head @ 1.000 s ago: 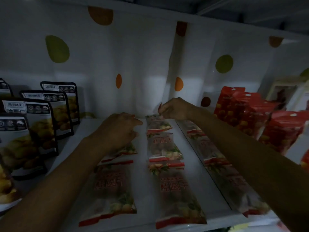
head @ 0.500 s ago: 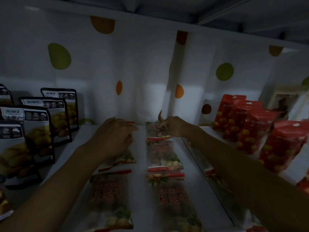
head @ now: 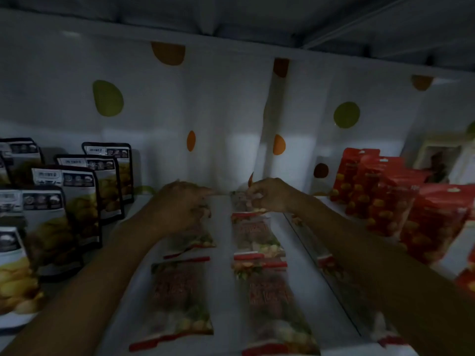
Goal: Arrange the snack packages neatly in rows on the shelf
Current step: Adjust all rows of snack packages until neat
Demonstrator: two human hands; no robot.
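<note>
Mostly done | near: left-row front pack and centre-row packs lie flat in line | far: left hand curled over left-row rear pack, grip unclear | right hand pinching rearmost centre pack by backdrop curtain | left: seat rear packs, judged.

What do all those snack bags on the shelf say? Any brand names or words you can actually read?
None can be read in this dim, blurred view.
Flat clear packets: red printed characters, too blurred to read.
Dark-edged standing pouches: a white label strip with small print and round pictures, too small to read.
Red pouches: pale marks near the top, illegible.
</note>
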